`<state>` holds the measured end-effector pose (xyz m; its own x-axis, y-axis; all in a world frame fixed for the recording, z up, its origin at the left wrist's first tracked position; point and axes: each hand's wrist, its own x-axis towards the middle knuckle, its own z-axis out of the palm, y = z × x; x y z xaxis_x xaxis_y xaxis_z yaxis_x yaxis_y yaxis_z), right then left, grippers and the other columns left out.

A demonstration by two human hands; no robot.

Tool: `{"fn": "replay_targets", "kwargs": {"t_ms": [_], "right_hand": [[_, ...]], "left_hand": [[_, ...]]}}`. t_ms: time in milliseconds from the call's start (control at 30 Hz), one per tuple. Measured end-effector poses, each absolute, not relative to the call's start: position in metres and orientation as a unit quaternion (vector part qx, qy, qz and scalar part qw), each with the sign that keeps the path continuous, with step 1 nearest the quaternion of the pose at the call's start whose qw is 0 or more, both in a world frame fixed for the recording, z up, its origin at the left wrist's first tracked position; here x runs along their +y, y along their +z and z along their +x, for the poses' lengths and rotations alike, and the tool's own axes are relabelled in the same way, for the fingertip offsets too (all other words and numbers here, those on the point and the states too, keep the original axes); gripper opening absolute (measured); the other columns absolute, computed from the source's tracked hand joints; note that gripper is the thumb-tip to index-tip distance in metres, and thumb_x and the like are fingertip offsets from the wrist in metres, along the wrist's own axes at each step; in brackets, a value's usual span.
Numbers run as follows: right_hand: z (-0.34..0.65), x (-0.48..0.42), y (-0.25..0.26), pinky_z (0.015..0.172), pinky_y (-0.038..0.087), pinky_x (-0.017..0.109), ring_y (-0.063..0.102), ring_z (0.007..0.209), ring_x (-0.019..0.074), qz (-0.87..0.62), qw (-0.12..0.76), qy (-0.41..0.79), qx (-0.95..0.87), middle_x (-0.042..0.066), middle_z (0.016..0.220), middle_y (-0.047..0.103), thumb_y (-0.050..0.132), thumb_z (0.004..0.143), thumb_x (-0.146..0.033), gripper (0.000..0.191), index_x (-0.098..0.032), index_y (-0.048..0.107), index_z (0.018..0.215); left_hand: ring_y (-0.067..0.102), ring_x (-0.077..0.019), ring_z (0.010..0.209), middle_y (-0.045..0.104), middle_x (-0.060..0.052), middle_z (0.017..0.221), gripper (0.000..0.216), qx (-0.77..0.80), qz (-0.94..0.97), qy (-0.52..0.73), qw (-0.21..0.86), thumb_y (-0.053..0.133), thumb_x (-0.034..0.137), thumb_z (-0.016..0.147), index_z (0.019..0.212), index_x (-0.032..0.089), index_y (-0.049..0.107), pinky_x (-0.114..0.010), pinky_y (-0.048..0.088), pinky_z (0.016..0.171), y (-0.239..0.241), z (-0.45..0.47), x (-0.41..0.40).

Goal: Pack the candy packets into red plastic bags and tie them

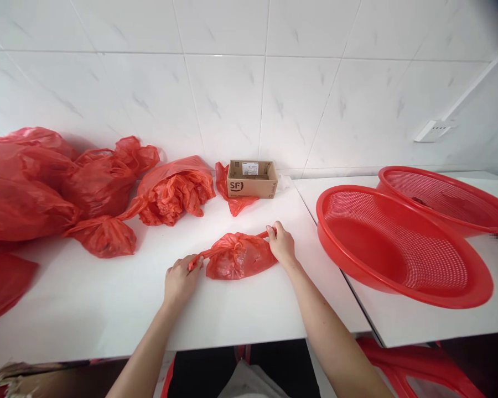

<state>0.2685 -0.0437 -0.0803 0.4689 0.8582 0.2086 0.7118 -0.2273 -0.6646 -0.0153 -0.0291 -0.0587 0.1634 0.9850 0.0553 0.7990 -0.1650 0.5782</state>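
White counter (240, 315) bears the work; red basket (369, 243) lies right of the grip. Small red bag (238, 258) sits between left hand (180, 281) and right hand (281, 243), each pinching a handle taut. Risk: overpull may tear the thin film.

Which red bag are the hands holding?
The small red plastic bag at the front of the white table; left hand and right hand each grip a handle. Others lie untouched.

Quick count from my counter: two red sieve baskets (357, 243) (440, 190), one cardboard box (252, 186), one wall socket (435, 130), and roughly seven red plastic bags (238, 257). The left pile blurs together, can't be exact.
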Motion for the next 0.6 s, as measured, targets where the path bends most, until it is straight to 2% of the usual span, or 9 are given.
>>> {"fn": "replay_targets", "kwargs": {"t_ms": [100,167,267,333,467,533,600], "right_hand": [[0.270,-0.044,-0.081,0.055,0.024,0.026,0.048,0.057,0.0173,-0.775,0.372,0.112,-0.498,-0.003,0.061,0.051,0.035,0.094,-0.048,0.029,-0.025,0.039,0.077],[0.270,-0.046,-0.081,0.055,0.027,0.025,0.051,0.058,0.0174,-0.769,0.384,0.125,-0.495,-0.003,0.062,0.053,0.033,0.094,-0.052,0.032,-0.025,0.039,0.078],[0.269,-0.049,-0.078,0.058,0.033,0.024,0.058,0.063,0.0168,-0.753,0.403,0.148,-0.498,-0.003,0.069,0.060,0.029,0.094,-0.058,0.036,-0.025,0.039,0.082],[0.266,-0.051,-0.074,0.060,0.037,0.024,0.060,0.066,0.0166,-0.746,0.408,0.159,-0.501,-0.004,0.075,0.063,0.037,0.090,-0.062,0.036,-0.026,0.040,0.087],[0.256,-0.052,-0.067,0.065,0.037,0.026,0.061,0.069,0.0174,-0.750,0.328,0.137,-0.558,-0.004,0.079,0.066,0.058,0.079,-0.058,0.037,-0.026,0.044,0.093],[0.252,-0.051,-0.066,0.067,0.036,0.027,0.061,0.070,0.0177,-0.751,0.275,0.110,-0.591,-0.003,0.079,0.066,0.059,0.081,-0.049,0.029,-0.025,0.047,0.090],[0.250,-0.049,-0.068,0.069,0.034,0.027,0.061,0.071,0.0180,-0.752,0.254,0.096,-0.601,-0.001,0.079,0.067,0.057,0.084,-0.038,0.017,-0.024,0.049,0.088]], "left_hand": [[0.061,-0.0193,0.067,0.068,0.000,0.074,0.039,0.604,0.718,0.231,0.256,0.038,0.051,0.090,0.072,0.024,0.061,-0.028,0.044,0.059,-0.052,-0.020,-0.032],[0.063,-0.0192,0.072,0.068,-0.001,0.079,0.043,0.602,0.708,0.254,0.267,0.035,0.055,0.090,0.075,0.023,0.060,-0.028,0.046,0.062,-0.048,-0.015,-0.031],[0.064,-0.0200,0.093,0.068,-0.005,0.102,0.047,0.598,0.698,0.304,0.251,0.022,0.053,0.095,0.098,0.022,0.057,-0.030,0.049,0.078,-0.044,0.008,-0.026],[0.062,-0.0197,0.101,0.065,-0.007,0.113,0.047,0.587,0.705,0.319,0.236,0.019,0.051,0.096,0.114,0.022,0.051,-0.031,0.048,0.084,-0.045,0.031,-0.024],[0.058,-0.0251,0.108,0.062,-0.010,0.119,0.043,0.554,0.757,0.281,0.204,0.044,0.048,0.090,0.124,0.021,0.047,-0.037,0.046,0.088,-0.054,0.069,-0.018],[0.057,-0.0294,0.108,0.062,-0.013,0.119,0.040,0.548,0.779,0.247,0.179,0.049,0.042,0.088,0.122,0.020,0.050,-0.041,0.044,0.088,-0.058,0.078,-0.015],[0.059,-0.0303,0.102,0.064,-0.013,0.111,0.031,0.544,0.795,0.212,0.161,0.048,0.037,0.089,0.113,0.020,0.054,-0.041,0.044,0.083,-0.060,0.081,-0.010]]}}
